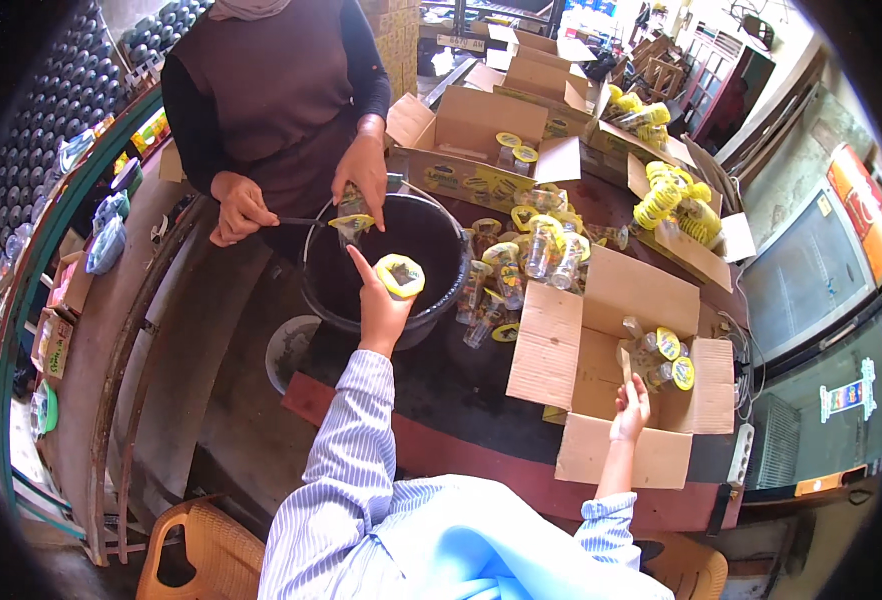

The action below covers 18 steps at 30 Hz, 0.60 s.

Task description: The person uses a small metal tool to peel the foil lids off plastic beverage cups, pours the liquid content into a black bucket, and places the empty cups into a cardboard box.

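My left hand (383, 315) holds a yellow-rimmed clear cup (401, 275) over the black bucket (458, 250), index finger raised. My right hand (629, 405) grips a thin tan strip (625, 365) at an open cardboard box (621, 450), which holds several yellow-topped cups (668, 343). Across from me, a co-worker (256, 90) grips a dark thin tool (291, 220) in one hand (244, 205); the other hand (361, 170) holds a yellow-topped cup (353, 222) above the bucket.
Several cups (541, 255) lie heaped on the dark table (461, 410). More open boxes (476, 120) stand behind. A glass-fronted cabinet (786, 290) is at right, railings (21, 250) at left, and orange plastic chairs (201, 550) near me. A pale bucket (286, 355) sits below the black one.
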Available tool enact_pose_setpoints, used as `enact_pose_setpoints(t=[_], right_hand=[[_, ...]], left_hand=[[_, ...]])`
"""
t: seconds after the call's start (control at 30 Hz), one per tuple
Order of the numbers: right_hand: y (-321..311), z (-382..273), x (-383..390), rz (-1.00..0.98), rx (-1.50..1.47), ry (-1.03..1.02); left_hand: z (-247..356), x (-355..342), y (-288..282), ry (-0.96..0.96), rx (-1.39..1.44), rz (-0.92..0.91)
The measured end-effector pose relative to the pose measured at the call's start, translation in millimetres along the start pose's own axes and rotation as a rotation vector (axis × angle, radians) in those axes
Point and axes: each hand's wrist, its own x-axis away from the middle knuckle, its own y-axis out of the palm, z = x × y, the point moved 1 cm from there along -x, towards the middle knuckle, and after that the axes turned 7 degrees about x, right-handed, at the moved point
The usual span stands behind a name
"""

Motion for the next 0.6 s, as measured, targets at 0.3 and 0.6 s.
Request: enact_pose_setpoints(t=[0.3,0.6], right_hand=[[-66.9,24.6,-7.4,-0.129,-0.302,0.086],[-56.0,23.3,-7.9,-0.099,-0.254,0.062]], left_hand=[[1.1,-22.1,26.2,0.147,-1.011,-0.311],[-14.1,-27.9,30.4,0.256,-1.665,-0.386]])
